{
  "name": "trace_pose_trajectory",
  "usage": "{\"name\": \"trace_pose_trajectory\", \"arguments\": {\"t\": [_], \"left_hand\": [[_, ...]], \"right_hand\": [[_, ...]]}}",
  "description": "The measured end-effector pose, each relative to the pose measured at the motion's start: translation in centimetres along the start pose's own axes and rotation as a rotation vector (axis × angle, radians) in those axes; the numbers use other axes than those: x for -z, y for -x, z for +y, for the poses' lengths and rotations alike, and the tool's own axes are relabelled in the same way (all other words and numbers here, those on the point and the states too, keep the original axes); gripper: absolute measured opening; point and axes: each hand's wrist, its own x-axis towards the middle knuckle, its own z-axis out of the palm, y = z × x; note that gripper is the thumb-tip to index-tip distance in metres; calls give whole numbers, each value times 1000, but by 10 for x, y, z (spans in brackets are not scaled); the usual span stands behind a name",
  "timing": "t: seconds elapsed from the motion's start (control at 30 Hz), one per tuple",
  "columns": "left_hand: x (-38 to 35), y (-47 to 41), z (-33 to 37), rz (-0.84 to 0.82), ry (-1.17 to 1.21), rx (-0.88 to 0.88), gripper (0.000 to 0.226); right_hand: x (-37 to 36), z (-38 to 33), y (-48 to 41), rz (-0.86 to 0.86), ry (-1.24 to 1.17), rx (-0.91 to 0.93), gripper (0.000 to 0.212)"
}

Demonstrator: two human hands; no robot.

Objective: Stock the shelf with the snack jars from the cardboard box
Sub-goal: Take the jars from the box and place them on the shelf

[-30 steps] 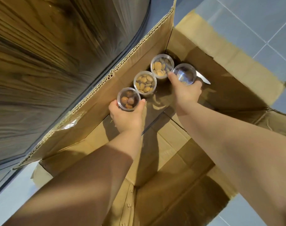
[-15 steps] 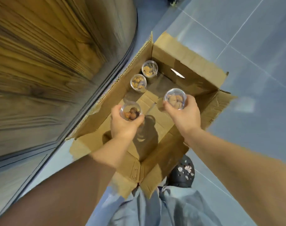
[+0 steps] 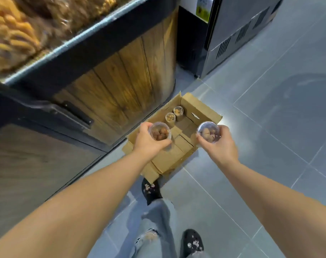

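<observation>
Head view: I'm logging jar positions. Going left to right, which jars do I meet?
Left jar, gripped by the left hand → nearer jar in the cardboard box → farther jar there → right jar, gripped by the right hand.

Brown cardboard box point(image 3: 205, 109), grey tiled floor point(image 3: 270, 127), black shoes point(image 3: 193, 243) (little pale speckles), faded blue jeans point(image 3: 156, 226).

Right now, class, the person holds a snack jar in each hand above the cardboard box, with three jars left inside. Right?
Wrong count: the head view shows two left inside the cardboard box, the nearer jar and farther jar. Left hand and right hand do hold the left-held jar and right-held jar above it.
</observation>
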Motion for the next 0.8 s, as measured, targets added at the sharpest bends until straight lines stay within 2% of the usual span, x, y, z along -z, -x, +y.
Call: {"name": "trace_pose_trajectory", "arguments": {"t": [0.17, 0.23, 0.4, 0.57, 0.8], "left_hand": [[76, 110, 0, 149, 3, -21, 62], [112, 148, -2, 170, -13, -25, 56], [205, 225, -18, 231, -81, 47, 61], [299, 294, -55, 254, -51, 9, 61], [456, 378, -89, 425, -3, -61, 57]], "right_hand": [[37, -59, 79, -107, 141, 248, 46], [46, -87, 112, -170, 206, 357, 48], [42, -162, 196, -265, 368, 601, 55], [9, -231, 287, -297, 315, 707, 52], [-51, -320, 412, -320, 245, 844, 62]]}}
